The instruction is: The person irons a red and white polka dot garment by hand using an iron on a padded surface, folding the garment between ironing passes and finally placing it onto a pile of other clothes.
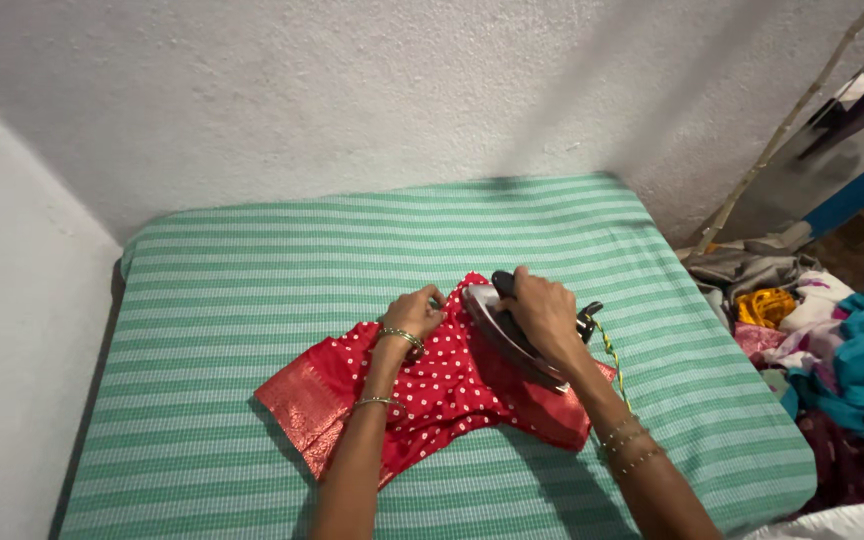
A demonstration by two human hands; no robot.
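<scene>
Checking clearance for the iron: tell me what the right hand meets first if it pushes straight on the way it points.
Probably the left hand, pinning the red dotted garment just ahead of the iron held by the right hand.

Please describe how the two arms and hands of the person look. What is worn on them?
Both forearms are bare, with no sleeves in view. The left hand has a thin gold-coloured bangle at the wrist and a second one further down the forearm. The right hand has a few thin gold-coloured beaded bangles on the forearm. No gloves; whether any rings are worn cannot be told.
</scene>
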